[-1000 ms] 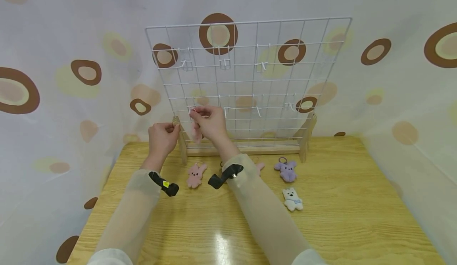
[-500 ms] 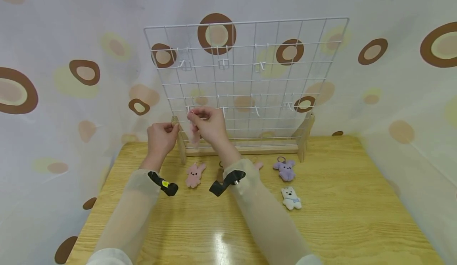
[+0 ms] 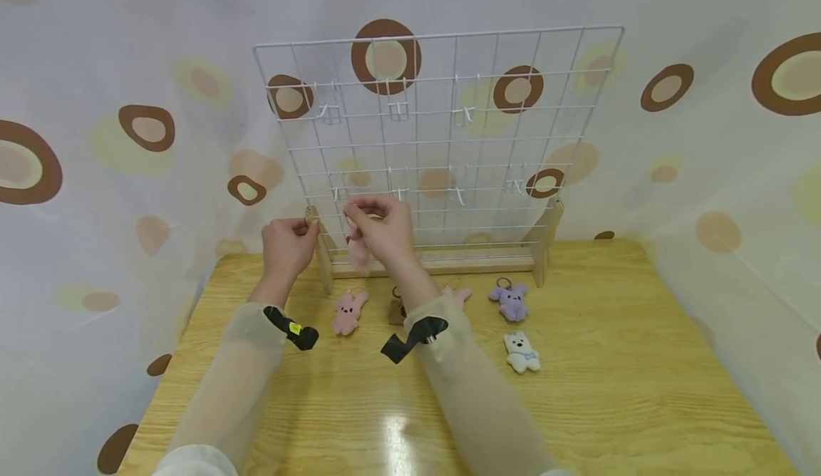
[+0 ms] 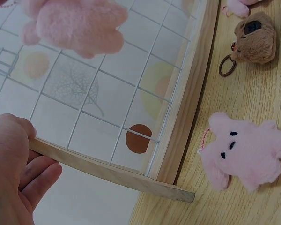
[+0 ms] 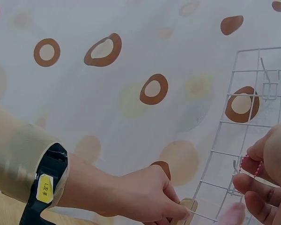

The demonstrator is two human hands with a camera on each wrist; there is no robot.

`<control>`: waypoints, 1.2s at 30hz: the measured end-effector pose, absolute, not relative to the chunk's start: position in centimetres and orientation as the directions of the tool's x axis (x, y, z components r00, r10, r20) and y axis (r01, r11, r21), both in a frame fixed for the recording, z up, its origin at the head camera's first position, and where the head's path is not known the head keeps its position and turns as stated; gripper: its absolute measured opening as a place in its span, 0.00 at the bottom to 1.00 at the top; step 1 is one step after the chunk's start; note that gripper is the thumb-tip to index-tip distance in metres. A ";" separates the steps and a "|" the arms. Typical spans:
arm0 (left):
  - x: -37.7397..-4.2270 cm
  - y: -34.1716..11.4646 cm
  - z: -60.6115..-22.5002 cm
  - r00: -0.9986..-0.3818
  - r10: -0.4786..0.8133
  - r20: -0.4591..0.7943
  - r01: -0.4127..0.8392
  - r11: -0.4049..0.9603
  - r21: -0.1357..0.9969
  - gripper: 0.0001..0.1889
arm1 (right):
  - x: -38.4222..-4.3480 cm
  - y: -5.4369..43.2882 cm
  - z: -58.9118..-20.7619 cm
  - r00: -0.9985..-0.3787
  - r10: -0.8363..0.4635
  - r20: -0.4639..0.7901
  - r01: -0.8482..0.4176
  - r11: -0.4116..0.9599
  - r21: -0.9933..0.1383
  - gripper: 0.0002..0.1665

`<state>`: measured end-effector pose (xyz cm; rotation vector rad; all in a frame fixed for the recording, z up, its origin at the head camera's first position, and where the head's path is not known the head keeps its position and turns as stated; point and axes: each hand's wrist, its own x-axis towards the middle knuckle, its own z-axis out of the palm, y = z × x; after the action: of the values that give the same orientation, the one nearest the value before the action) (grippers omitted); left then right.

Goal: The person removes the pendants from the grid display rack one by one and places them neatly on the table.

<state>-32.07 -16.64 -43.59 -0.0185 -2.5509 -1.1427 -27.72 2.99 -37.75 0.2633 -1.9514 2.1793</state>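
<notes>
My right hand (image 3: 385, 230) pinches the pink bead chain (image 5: 258, 169) of a pink plush keychain (image 4: 79, 28). The plush hangs below the fingers, in front of the white wire grid (image 3: 436, 141). Close to the left of these fingertips is a white hook (image 5: 234, 166) in the lower row. With thumb and fingers, my left hand (image 3: 286, 248) grips the top of the left wooden upright (image 4: 110, 168) of the grid's stand. In the head view, my right hand covers part of the hanging plush.
Along the stand's foot lie a pink plush (image 3: 347, 313), a brown one (image 3: 397, 312), another pink one (image 3: 460, 295) partly behind my right sleeve, and a purple one (image 3: 511, 303). Nearer sits a white bear (image 3: 521, 352). More hooks (image 3: 466, 115) are on the grid.
My right hand has shifted a little to the right, away from the lower left hook, with the pink plush keychain still dangling. My left hand keeps its grip on the upright.
</notes>
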 end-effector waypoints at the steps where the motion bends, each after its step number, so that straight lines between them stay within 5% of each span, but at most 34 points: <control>1: -32.0 -16.6 -43.6 -0.941 -0.127 0.313 0.150 0.674 0.724 0.17 | -27.6 3.1 -37.9 -0.963 0.033 0.269 -0.271 -0.115 -0.956 0.07; 36: -32.2 -16.8 -43.7 -0.941 -0.119 0.318 0.159 0.674 0.721 0.17 | -22.8 6.9 -41.1 -0.956 -0.123 0.267 -0.267 -0.014 -0.964 0.05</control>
<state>-32.21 -16.76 -43.73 -0.0320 -2.5503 -1.1452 -22.85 6.87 -41.06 0.4236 -2.1308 2.1242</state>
